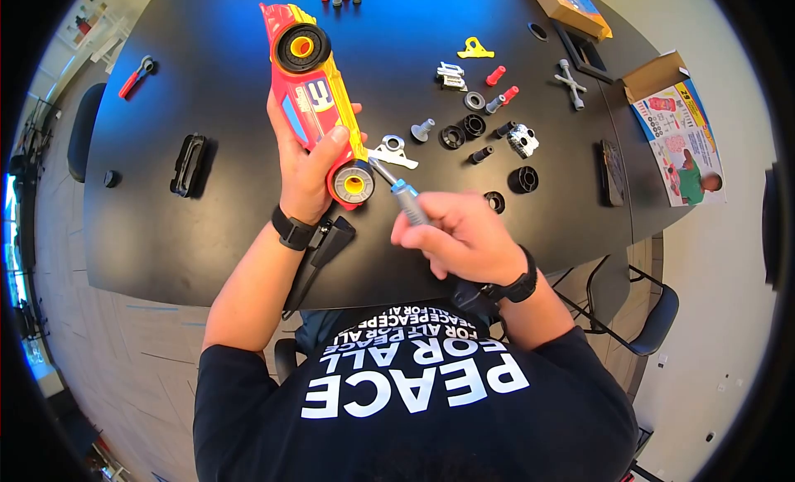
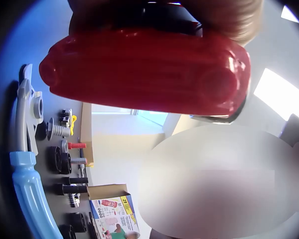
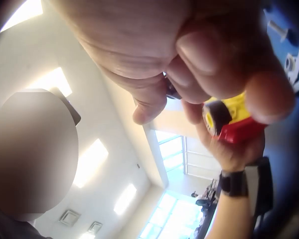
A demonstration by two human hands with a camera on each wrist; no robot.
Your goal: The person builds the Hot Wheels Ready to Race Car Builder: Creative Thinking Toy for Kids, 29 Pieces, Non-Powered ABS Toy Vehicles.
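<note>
My left hand [image 1: 308, 171] grips a red and yellow toy race car [image 1: 318, 94] in the head view, tilted up with its side and two wheels showing. Its thumb lies along the yellow edge, above the grey-rimmed wheel [image 1: 354, 182]. Curled around the grey and blue handle of a toy screwdriver [image 1: 407, 199], my right hand [image 1: 464, 238] brings the shaft's tip right to the car's yellow edge beside that wheel. The left wrist view has the car's red body [image 2: 144, 69] up close. In the right wrist view, fingers partly cover the car [image 3: 234, 130].
A light grey bracket [image 1: 394, 153] lies just beyond the screwdriver. Black wheels [image 1: 523, 180], red pegs [image 1: 495, 75] and a yellow part [image 1: 475, 49] are scattered rightward. A printed box [image 1: 675, 126] stands far right; a red-handled tool [image 1: 137, 76] and black frame [image 1: 189, 165] lie left.
</note>
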